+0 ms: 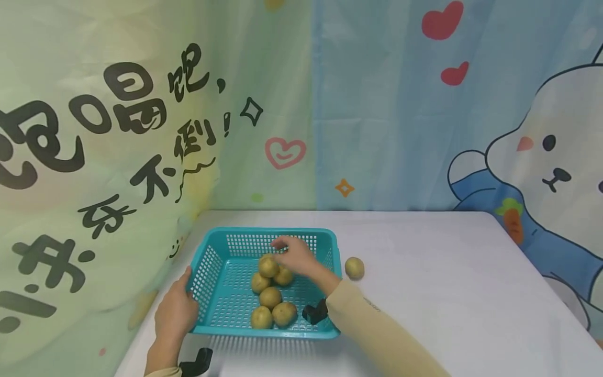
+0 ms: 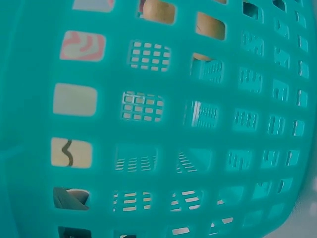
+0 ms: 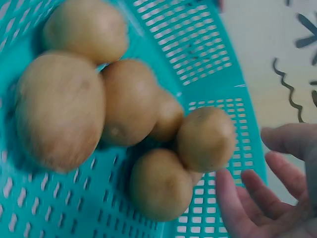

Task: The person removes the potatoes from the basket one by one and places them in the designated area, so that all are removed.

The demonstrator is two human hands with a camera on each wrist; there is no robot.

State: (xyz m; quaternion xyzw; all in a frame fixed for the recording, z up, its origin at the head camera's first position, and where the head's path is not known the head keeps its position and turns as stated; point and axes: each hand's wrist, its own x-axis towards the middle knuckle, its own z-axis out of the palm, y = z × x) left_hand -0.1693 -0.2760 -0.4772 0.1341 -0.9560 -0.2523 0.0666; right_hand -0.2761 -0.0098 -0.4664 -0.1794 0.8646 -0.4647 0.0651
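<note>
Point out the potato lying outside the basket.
The lone potato on the white table, right of the turquoise basket; the other potatoes are all inside it.

Basket [image 1: 235, 277] on table [image 1: 447, 293], potatoes [image 1: 270, 298] inside it, lone potato [image 1: 355, 268] right of basket, curtain [image 1: 367, 104] behind table

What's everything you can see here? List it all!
Backdrop: one, green and blue, behind everything
Table: one, white, before the backdrop
Basket: one, teal, toward the table's left
Potatoes: at least six, yellowish, in the basket
Loose potato: one, yellowish, right of the basket
Writing: several characters, black, backdrop's left
Hearts: two red, one pink, backdrop
Stars: one black, one orange, backdrop
Cartoon animal: one, white and blue, backdrop's right
Carrot: one, orange, backdrop's right
Wrist pieces: two, black, at the wrists
Sleeves: two, beige, arms
Left hand: one, bare, at basket's left
Right hand: one, bare, over the basket
</note>
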